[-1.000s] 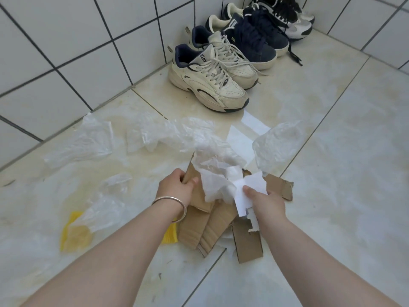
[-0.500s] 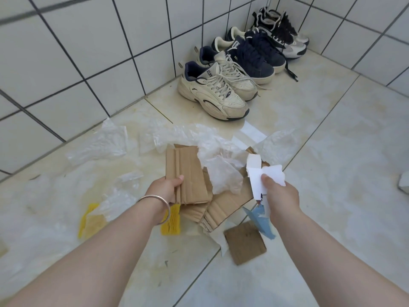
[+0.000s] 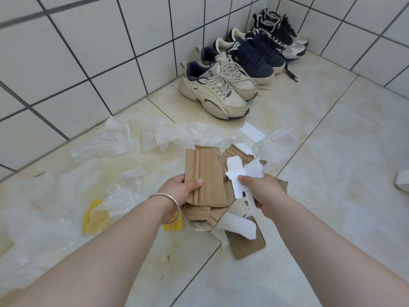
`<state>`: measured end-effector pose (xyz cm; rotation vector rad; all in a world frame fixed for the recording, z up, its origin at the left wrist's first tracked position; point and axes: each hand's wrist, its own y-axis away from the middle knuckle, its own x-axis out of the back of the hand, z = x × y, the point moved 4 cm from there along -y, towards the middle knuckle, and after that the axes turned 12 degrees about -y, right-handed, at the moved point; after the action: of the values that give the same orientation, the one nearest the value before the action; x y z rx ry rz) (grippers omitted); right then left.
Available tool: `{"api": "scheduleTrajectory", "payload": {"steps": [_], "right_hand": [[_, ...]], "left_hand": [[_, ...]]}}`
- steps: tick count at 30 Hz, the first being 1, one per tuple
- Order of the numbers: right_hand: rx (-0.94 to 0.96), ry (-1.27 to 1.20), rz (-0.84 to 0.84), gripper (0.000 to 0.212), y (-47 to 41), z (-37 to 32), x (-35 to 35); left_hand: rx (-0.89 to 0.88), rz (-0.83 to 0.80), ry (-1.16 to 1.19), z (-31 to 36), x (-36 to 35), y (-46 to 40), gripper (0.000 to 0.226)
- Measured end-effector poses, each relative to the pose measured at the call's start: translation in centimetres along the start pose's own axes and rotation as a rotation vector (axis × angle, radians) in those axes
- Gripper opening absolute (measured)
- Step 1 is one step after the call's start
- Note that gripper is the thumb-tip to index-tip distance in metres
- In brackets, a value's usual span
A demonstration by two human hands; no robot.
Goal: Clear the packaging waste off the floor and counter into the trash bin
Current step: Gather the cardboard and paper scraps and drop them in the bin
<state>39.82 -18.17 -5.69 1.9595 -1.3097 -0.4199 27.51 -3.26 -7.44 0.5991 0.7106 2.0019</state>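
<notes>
both forearms reached forward and down over the tiled floor [image 3: 332,151], the left hand [image 3: 177,192] curled round folded cardboard pieces [image 3: 204,173] with thumb on top, just beside the right hand [image 3: 263,191], which pinched torn white paper scraps [image 3: 240,173] above loose cardboard.

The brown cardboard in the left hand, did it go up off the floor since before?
Yes. The cardboard was low in the floor pile; now the left hand holds it upright, lifted above the flat scrap on the floor tiles.
</notes>
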Motion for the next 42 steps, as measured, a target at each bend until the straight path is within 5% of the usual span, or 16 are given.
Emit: {"api": "scheduleTrajectory", "payload": {"steps": [4, 11, 18, 23, 30, 33, 42], "right_hand": [[0.076, 0.06, -0.075, 0.021, 0.2, -1.6, -1.5], [0.086, 0.061, -0.035, 0.034, 0.0, -1.8, -1.2], [0.19, -0.081, -0.226, 0.011, 2.5, -6.8, -4.1], [0.273, -0.027, -0.37, 0.004, 6.1, -9.8, -10.6], [0.292, 0.104, -0.662, 0.032, 17.6, -10.7, -21.5], [0.354, 0.161, -0.717, 0.024, 21.6, -10.5, -24.3], [0.494, 0.424, -0.826, 0.016, 35.7, -0.9, -38.5]], "left_hand": [[-0.092, 0.142, -0.098, 0.7, 0.9, -0.4, 0.012], [-0.028, 0.317, 0.179, 0.0, 2.7, -0.9, 0.007], [-0.105, 0.322, 0.271, 2.2, 4.8, 1.3, 0.022], [-0.128, 0.464, 0.287, 3.3, 10.9, 7.5, 0.02], [-0.104, 0.738, 0.31, 2.3, 20.1, 21.0, 0.007], [-0.08, 0.795, 0.293, 1.3, 22.4, 24.9, 0.01], [-0.06, 1.038, 0.309, -11.6, 34.9, 38.3, 0.033]]}}
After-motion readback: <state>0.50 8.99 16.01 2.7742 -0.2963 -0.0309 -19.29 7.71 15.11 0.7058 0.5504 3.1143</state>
